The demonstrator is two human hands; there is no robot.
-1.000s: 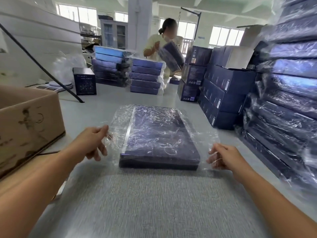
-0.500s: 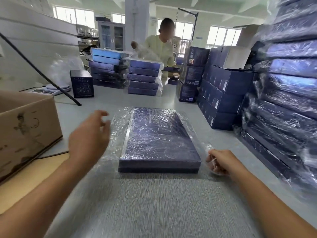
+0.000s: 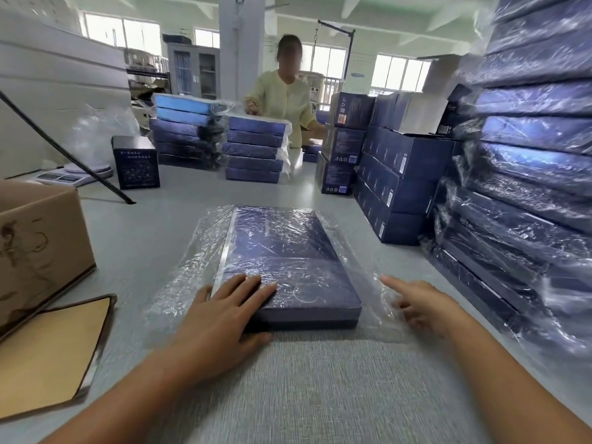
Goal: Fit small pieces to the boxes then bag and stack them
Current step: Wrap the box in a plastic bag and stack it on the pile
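Note:
A flat dark blue box [image 3: 288, 264] lies on the grey table inside a clear plastic bag [image 3: 198, 261], whose open end faces me. My left hand [image 3: 224, 312] rests flat on the box's near left corner, fingers straight, pressing the film down. My right hand [image 3: 419, 302] sits just right of the box on the loose bag edge, index finger stretched forward and the other fingers loosely curled. I cannot tell whether it grips the film.
A tall stack of bagged blue boxes [image 3: 528, 187] fills the right side. Unbagged blue cartons [image 3: 397, 187] stand behind it. Two bagged stacks [image 3: 256, 149] and a person [image 3: 285, 94] are at the far end. A cardboard carton [image 3: 38, 245] and a tan board [image 3: 48, 354] lie left.
My left hand let go of the bag's left edge, lifted, then came down flat on the box. My right hand loosened from a fist on the bag's right edge and extended its index finger.

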